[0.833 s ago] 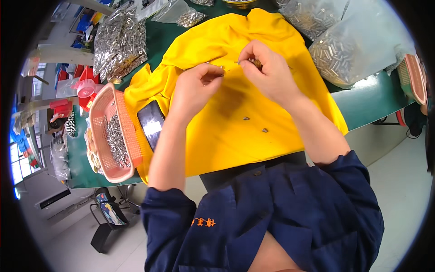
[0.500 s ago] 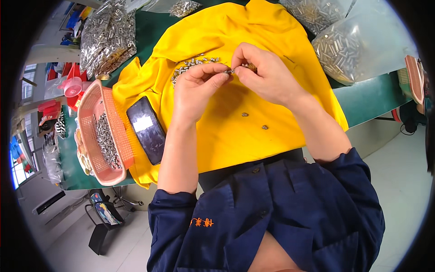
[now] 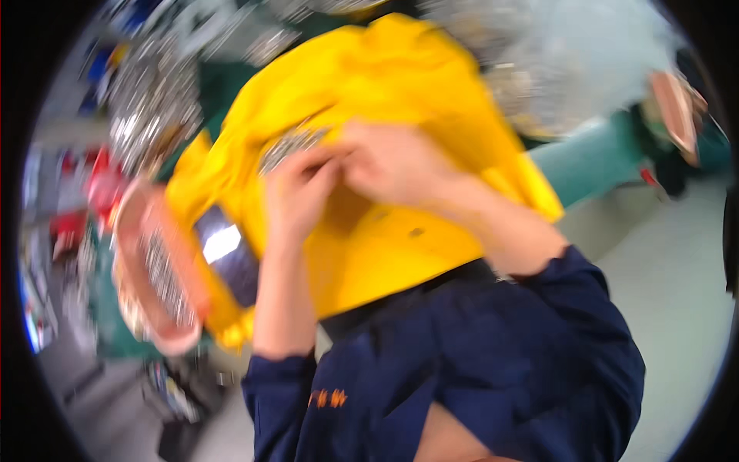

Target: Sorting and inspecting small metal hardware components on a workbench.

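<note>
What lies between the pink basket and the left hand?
In the head view, a dark phone on the yellow cloth lies between pink basket and left hand.

A green table (image 3: 593, 165) carries everything, its bare top showing at the right; a yellow cloth (image 3: 400, 92) is spread across its middle, with a dark phone (image 3: 227, 254) lying on the cloth's left part. A pink basket (image 3: 158, 277) of small silvery pieces sits at the left edge; clear bags of shiny metal parts (image 3: 150, 108) lie behind it, all heavily blurred.
</note>
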A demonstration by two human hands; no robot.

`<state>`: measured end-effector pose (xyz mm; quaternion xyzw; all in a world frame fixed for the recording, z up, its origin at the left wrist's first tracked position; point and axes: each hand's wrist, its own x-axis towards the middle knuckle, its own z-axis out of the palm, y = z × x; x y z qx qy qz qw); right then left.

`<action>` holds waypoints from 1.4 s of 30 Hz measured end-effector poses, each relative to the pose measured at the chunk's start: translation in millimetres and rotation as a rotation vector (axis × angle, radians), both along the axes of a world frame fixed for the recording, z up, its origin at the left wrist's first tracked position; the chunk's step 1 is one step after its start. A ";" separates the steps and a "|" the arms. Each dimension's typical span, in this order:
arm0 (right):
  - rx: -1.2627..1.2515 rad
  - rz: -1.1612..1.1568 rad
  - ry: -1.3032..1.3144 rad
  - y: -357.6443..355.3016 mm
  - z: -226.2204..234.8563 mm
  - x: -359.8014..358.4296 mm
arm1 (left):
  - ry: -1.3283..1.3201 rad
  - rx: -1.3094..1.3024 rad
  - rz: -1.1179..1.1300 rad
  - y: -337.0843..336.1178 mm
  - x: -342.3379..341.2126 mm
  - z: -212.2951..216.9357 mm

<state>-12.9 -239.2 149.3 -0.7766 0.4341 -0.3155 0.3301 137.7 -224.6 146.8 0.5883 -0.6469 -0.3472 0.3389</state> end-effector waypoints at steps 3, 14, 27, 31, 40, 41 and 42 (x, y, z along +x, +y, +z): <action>0.084 0.006 -0.178 -6.7 -16.9 3.3 | 0.236 0.007 0.036 0.6 7.1 -12.9; 0.008 -0.017 -0.337 -7.2 0.1 -5.5 | 0.182 -0.072 0.010 -4.9 18.6 -30.0; -0.008 -0.030 -0.388 -8.2 -2.3 -1.8 | 0.186 -0.189 -0.016 -3.2 24.5 -31.6; 0.006 -0.035 -0.386 -8.3 -3.4 -1.2 | 0.327 -0.006 0.084 -0.5 21.9 -27.8; 0.125 0.015 -0.418 -6.9 2.4 -2.2 | 0.798 0.113 0.023 -0.9 25.4 -33.9; 0.125 0.012 -0.419 -6.6 1.8 -2.1 | 0.883 0.129 -0.006 -0.8 25.7 -34.7; 0.134 0.028 -0.421 -6.2 1.3 -1.8 | 0.882 0.131 -0.008 -0.7 26.6 -35.5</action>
